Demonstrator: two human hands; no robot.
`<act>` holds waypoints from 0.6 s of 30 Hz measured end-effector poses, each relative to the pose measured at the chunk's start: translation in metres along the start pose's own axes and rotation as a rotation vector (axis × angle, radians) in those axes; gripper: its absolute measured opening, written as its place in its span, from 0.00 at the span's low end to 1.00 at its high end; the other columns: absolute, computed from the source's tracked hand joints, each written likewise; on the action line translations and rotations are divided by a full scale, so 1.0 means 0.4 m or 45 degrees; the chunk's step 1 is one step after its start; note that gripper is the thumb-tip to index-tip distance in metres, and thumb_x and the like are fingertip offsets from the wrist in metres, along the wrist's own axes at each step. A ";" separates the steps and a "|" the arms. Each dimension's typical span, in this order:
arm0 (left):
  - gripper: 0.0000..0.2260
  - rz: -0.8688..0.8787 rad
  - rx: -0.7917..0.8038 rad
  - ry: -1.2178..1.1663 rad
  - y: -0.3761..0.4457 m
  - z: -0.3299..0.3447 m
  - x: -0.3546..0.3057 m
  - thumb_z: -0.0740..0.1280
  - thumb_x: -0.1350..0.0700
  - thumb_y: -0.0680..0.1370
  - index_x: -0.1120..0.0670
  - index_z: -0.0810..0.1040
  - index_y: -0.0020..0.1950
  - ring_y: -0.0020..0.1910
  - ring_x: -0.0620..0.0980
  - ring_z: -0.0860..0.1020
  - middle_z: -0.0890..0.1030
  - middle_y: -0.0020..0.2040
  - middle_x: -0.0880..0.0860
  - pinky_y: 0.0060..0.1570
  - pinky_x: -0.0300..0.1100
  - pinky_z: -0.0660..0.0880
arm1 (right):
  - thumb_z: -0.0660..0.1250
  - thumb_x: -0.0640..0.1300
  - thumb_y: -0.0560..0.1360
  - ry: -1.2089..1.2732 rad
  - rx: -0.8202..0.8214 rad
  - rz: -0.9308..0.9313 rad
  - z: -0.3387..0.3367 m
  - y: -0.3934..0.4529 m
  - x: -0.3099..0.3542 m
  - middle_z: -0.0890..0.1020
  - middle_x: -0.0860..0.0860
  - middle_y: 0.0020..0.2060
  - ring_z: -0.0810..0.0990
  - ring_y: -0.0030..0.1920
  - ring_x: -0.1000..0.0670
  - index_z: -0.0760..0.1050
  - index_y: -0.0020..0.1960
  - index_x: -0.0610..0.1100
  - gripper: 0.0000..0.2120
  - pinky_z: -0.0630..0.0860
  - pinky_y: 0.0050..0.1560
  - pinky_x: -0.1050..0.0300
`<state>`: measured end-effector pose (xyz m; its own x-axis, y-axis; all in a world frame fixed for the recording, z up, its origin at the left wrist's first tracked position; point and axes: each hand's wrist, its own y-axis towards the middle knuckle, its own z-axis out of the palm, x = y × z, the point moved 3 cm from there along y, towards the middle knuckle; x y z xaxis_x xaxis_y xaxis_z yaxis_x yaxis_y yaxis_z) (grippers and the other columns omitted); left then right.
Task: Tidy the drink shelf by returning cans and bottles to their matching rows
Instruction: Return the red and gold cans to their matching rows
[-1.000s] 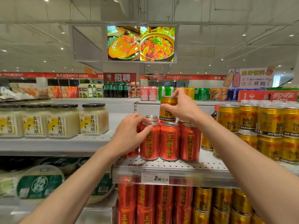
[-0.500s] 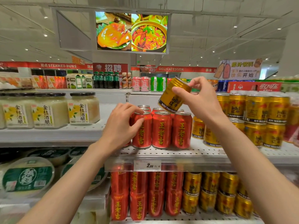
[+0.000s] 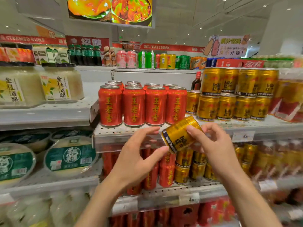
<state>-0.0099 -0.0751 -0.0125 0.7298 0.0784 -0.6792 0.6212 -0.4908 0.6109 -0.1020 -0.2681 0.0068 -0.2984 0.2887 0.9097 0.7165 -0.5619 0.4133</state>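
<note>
Just in front of the shelf edge [image 3: 131,131], the right hand [image 3: 214,145] pinches a gold can [image 3: 178,133], tilted on its side, fingers curled round it. Left hand [image 3: 139,154] comes in beside it, fingers spread, thumb tip touching the can's near end. Behind stand the red cans [image 3: 142,105] in rows, with stacked gold cans [image 3: 232,94] to their right.
</note>
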 end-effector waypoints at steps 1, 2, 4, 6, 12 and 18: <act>0.19 -0.029 0.023 -0.036 -0.011 0.016 0.008 0.74 0.48 0.76 0.42 0.77 0.67 0.61 0.38 0.79 0.81 0.60 0.40 0.61 0.32 0.75 | 0.75 0.59 0.65 0.046 -0.008 0.039 0.000 -0.014 -0.020 0.82 0.54 0.35 0.85 0.43 0.50 0.70 0.41 0.46 0.20 0.85 0.48 0.44; 0.19 -0.058 0.034 -0.058 -0.020 0.031 0.018 0.74 0.48 0.76 0.41 0.77 0.66 0.62 0.38 0.79 0.81 0.60 0.40 0.61 0.34 0.75 | 0.75 0.58 0.64 0.096 -0.015 0.076 0.000 -0.026 -0.036 0.81 0.54 0.34 0.85 0.42 0.52 0.70 0.40 0.45 0.21 0.85 0.48 0.44; 0.18 -0.110 0.032 -0.081 -0.034 0.057 0.031 0.75 0.50 0.76 0.41 0.77 0.65 0.61 0.39 0.80 0.81 0.60 0.41 0.61 0.37 0.76 | 0.75 0.56 0.63 0.166 -0.029 0.139 -0.006 -0.045 -0.063 0.82 0.53 0.34 0.86 0.43 0.52 0.70 0.42 0.42 0.21 0.85 0.47 0.46; 0.17 -0.146 0.026 -0.108 -0.041 0.080 0.034 0.75 0.53 0.77 0.43 0.78 0.64 0.59 0.41 0.81 0.81 0.59 0.42 0.60 0.39 0.77 | 0.75 0.55 0.64 0.211 -0.027 0.174 -0.018 -0.055 -0.085 0.82 0.53 0.34 0.87 0.44 0.51 0.71 0.43 0.40 0.22 0.85 0.44 0.50; 0.15 -0.186 0.002 -0.145 -0.021 0.169 0.003 0.75 0.52 0.77 0.43 0.80 0.62 0.57 0.45 0.82 0.81 0.58 0.44 0.57 0.41 0.79 | 0.74 0.53 0.66 0.286 -0.004 0.212 -0.107 -0.030 -0.115 0.82 0.48 0.37 0.86 0.43 0.52 0.72 0.41 0.40 0.19 0.84 0.44 0.53; 0.16 -0.147 -0.091 -0.130 0.043 0.341 -0.091 0.74 0.46 0.74 0.41 0.80 0.61 0.54 0.47 0.84 0.83 0.58 0.46 0.55 0.40 0.80 | 0.74 0.55 0.67 0.291 0.073 0.157 -0.301 0.054 -0.120 0.83 0.51 0.36 0.85 0.40 0.52 0.73 0.45 0.35 0.23 0.83 0.40 0.58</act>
<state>-0.0647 -0.2047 -0.0326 0.6217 0.0407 -0.7822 0.7209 -0.4201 0.5511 -0.1481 -0.3876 -0.0232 -0.3367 0.0346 0.9410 0.7890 -0.5350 0.3020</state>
